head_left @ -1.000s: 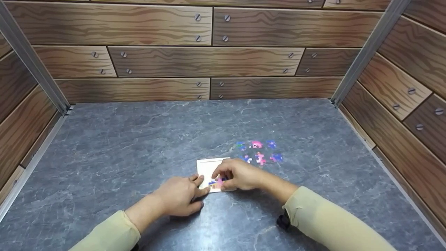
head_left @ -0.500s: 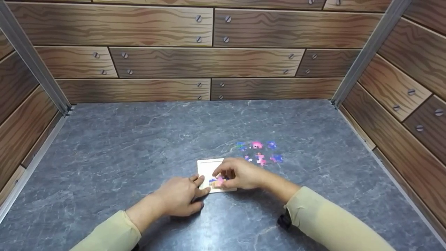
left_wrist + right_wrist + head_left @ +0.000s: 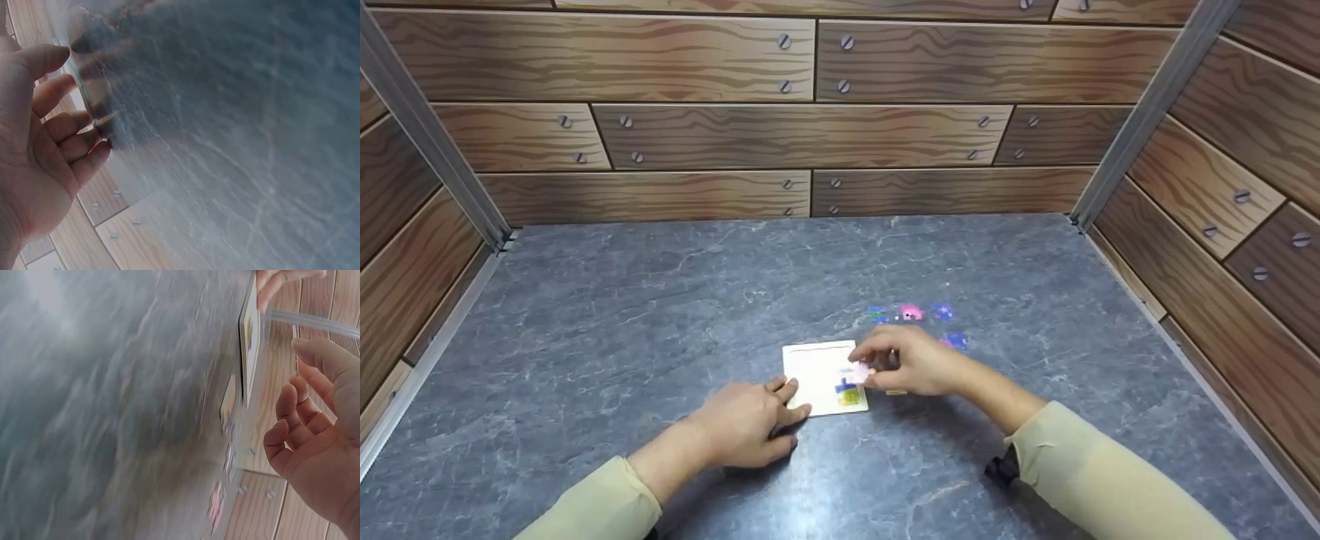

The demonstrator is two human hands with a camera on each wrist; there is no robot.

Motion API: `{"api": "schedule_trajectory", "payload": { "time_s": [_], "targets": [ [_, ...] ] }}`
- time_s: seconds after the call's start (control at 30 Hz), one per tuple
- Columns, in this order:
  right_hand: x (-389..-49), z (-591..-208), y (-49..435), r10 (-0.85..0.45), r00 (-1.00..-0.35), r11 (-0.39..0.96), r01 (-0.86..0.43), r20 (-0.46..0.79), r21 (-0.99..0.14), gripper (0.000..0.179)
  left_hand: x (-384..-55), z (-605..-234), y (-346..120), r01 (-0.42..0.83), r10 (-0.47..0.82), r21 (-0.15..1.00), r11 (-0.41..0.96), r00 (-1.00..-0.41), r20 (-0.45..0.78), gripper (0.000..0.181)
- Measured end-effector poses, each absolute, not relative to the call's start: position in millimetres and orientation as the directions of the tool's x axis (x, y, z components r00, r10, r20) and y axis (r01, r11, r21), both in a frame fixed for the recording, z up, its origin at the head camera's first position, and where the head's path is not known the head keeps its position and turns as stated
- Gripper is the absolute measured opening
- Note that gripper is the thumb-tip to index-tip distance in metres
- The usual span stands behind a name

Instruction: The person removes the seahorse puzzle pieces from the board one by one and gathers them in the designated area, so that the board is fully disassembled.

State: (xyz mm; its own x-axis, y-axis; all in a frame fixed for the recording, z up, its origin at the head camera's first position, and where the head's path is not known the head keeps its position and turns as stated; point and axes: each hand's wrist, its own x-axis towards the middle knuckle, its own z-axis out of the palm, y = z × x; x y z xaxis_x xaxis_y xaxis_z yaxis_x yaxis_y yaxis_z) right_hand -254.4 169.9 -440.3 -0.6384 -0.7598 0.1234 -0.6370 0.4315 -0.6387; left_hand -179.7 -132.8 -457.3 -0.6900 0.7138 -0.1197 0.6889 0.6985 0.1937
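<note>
A white puzzle tray lies flat on the grey table. In its lower right corner sits a blue and yellow jigsaw piece. My left hand rests at the tray's left side, fingertips on its edge; in the left wrist view the fingers are loosely extended. My right hand pinches a pinkish jigsaw piece between thumb and forefinger, over the tray's right edge. From the right wrist view this piece appears edge-on, lifted off the tray.
Several loose jigsaw pieces lie beyond my right hand, among them a pink one and a blue one. A yellowish piece beside the tray is partly hidden under that hand. Wood-patterned walls enclose the table.
My right hand has moved right and slightly away from me, lifting the pinched piece from the tray's lower part and uncovering the blue and yellow piece. The left hand stays in place.
</note>
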Motion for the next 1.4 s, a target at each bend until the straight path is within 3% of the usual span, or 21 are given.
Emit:
{"api": "schedule_trajectory", "payload": {
  "time_s": [0.3, 1.0, 1.4],
  "targets": [
    [-259, -442, 205, -0.734, -0.659, 0.432, -0.64, 0.165, -0.636, 0.034, -178, -455, -135, 0.683, 0.712, 0.21, 0.7, -0.689, -0.136, 0.049],
    [-259, -452, 257, -0.667, -0.739, 0.527, -0.556, 0.092, -0.642, 0.028, -178, -458, -134, 0.695, 0.722, 0.208, 0.688, -0.685, -0.098, 0.049],
    [-260, -459, 268, -0.68, -0.73, 0.525, -0.547, 0.066, -0.652, 0.027, -178, -456, -134, 0.691, 0.72, 0.211, 0.691, -0.685, -0.114, 0.049]
  ]
}}
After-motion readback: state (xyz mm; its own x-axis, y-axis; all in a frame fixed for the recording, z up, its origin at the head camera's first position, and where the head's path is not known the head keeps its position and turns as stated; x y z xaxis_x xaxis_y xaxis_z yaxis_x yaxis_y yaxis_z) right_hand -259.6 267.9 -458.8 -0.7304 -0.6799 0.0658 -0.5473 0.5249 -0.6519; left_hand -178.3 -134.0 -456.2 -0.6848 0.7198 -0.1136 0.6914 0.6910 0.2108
